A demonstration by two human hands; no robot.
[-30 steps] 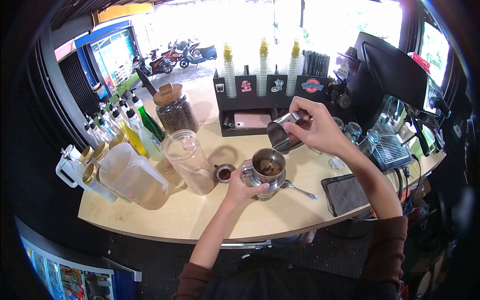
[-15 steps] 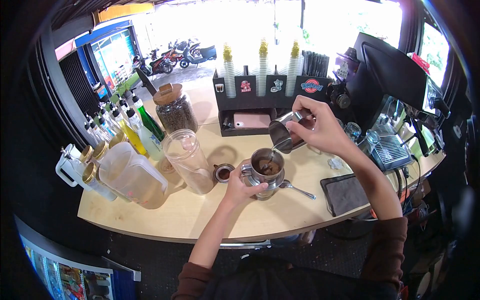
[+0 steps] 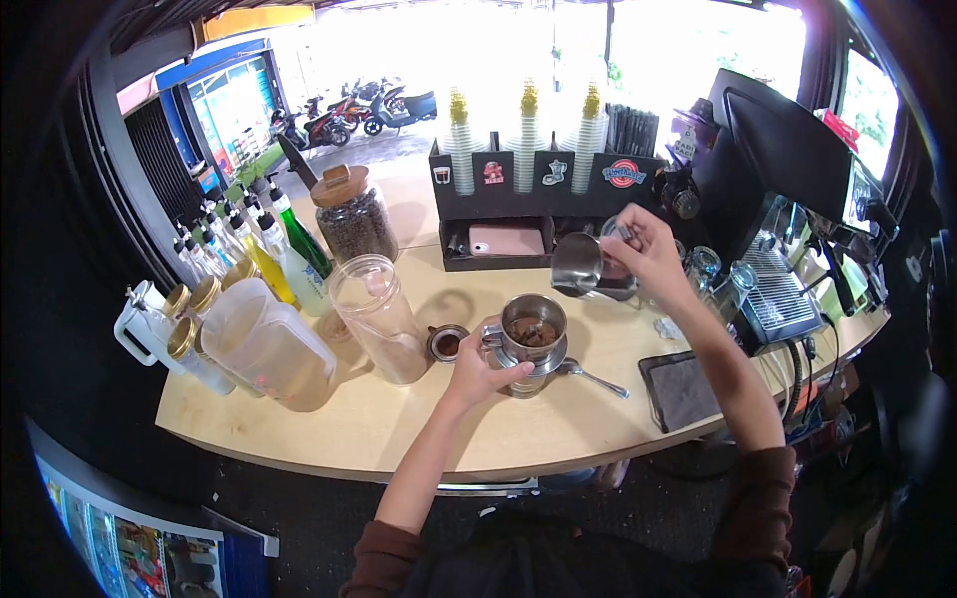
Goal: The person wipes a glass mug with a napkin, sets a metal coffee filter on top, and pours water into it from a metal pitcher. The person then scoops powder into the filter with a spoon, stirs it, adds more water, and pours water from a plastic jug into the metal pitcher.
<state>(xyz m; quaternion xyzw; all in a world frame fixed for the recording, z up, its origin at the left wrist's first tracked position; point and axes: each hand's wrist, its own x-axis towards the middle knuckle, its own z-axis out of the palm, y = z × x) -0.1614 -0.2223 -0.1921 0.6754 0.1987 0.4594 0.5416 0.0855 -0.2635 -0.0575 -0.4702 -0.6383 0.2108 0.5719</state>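
My left hand (image 3: pixel 480 373) is closed around the handle side and lower rim of a metal drip coffee filter (image 3: pixel 550 324). The filter stands upright on a small glass (image 3: pixel 526 387), with wet brown coffee grounds inside. In my right hand (image 3: pixel 646 254) is a steel milk pitcher (image 3: pixel 575 264), held by its handle above and to the right of the filter. The pitcher is now nearly level, and no stream leaves its spout. A spoon (image 3: pixel 598 380) lies just right of the glass. Left of the filter sits a small round metal piece (image 3: pixel 446 344) with brown powder in it.
A tall clear canister (image 3: pixel 374 319), a plastic jug (image 3: pixel 269 344), syrup bottles (image 3: pixel 294 234) and a coffee bean jar (image 3: pixel 354 219) stand on the left. Behind is a black cup organizer (image 3: pixel 518 204) holding a phone (image 3: pixel 506 240). A dark mat (image 3: pixel 683 389) and espresso machine (image 3: pixel 773 289) are on the right.
The pitcher has moved up and right, away from the filter, and tipped back; the thin stream into the filter has stopped. My left hand has stayed in place on the filter.
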